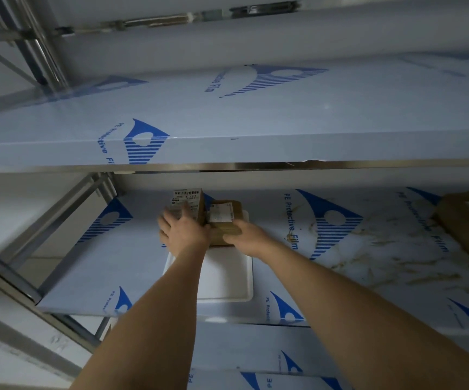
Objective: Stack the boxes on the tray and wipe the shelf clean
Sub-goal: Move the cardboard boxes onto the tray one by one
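Left hand spread flat on tall box; right hand grips brown box, both at tray's far end. Square edges before stacking; stains on shelf unwiped.

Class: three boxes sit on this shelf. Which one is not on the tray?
The brown box far right: it lies on the stained shelf, while the other two sit on the white tray.

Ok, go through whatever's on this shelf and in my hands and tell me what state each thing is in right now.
Left hand: fingers spread, resting on the upright box.
Right hand: gripping the flat brown box.
Upright cardboard box with barcode label: standing at the tray's far end.
Flat brown cardboard box with white label: lying on the tray.
White rectangular plastic tray: near half bare.
Film-covered metal shelf: smeared brown on the right.
Brown box at far right: off the tray.
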